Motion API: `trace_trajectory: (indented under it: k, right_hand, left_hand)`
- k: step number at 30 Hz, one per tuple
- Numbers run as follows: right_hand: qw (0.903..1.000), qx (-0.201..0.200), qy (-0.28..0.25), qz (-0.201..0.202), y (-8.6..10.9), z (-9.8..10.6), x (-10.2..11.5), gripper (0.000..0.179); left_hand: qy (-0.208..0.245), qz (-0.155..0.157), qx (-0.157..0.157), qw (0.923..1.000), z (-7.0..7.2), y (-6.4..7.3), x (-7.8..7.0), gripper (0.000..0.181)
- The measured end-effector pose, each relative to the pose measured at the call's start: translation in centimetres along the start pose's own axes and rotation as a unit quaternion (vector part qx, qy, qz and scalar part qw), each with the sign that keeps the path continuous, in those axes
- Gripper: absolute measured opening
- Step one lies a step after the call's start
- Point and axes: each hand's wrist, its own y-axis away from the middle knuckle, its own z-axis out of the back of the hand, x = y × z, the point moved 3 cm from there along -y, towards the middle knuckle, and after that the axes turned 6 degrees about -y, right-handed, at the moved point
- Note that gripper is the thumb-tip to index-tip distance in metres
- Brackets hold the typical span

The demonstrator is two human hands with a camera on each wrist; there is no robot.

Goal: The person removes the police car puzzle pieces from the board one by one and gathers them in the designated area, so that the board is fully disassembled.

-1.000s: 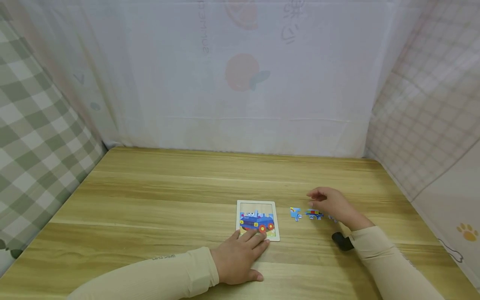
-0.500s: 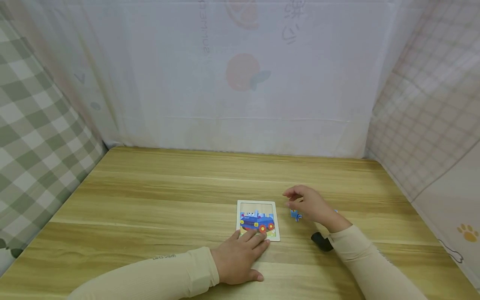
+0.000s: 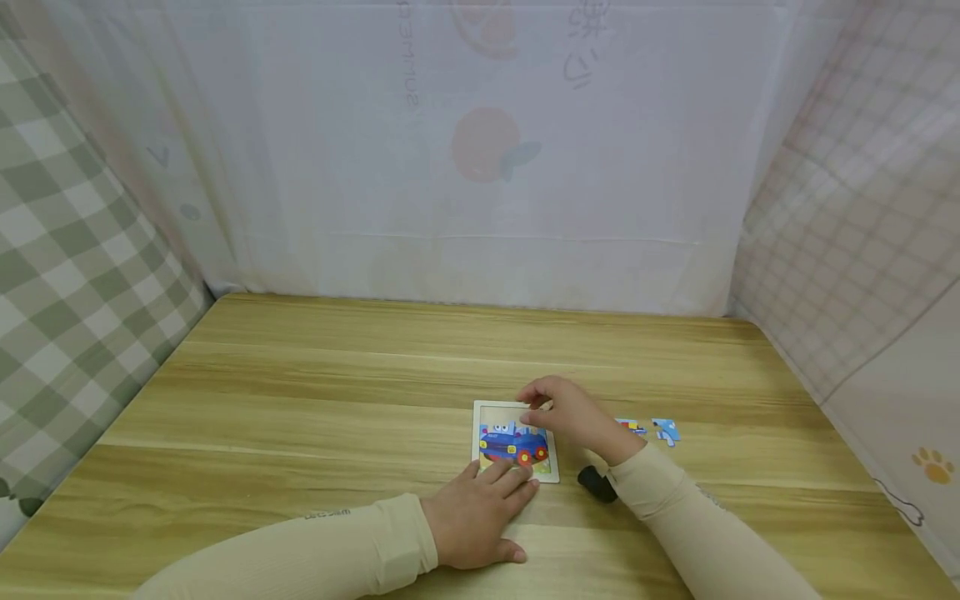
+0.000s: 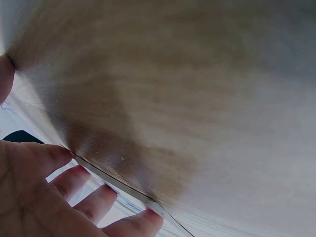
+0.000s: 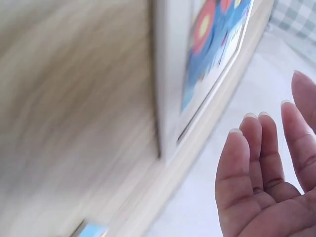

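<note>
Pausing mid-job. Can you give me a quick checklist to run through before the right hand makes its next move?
1. Frame steadied: ok; the left hand rests on the near edge of the puzzle frame.
2. Piece in hand: not ok; the right wrist view shows none in the right hand.
3. Room to fill: ok; bare backing shows along the frame's far part.
4. View of the far right corner: not ok; the right hand covers it in the head view.
5. Loose pieces all accounted for: cannot tell; a blue piece and a partly hidden multicoloured piece show, but the right arm may hide others.
</note>
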Motion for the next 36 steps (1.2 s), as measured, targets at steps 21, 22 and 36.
trace_trajectory:
  k: [21,22,36]
  right_hand:
    - [0.9967,0.071,0.035,-0.02,-2.2,-3.8,1.8,0.014]
    - [0.9964,0.074,0.036,-0.022,-2.2,-3.8,1.9,0.014]
    - [0.9922,0.091,0.074,-0.042,-2.7,-4.3,2.2,0.011]
  left_hand:
    - [0.004,0.001,0.0,1.0,-0.1,0.0,0.1,0.075]
    - [0.002,0.0,0.0,1.0,-0.1,0.0,0.1,0.075]
    - [0.009,-0.006,0.003,0.9999,-0.1,0.1,0.1,0.074]
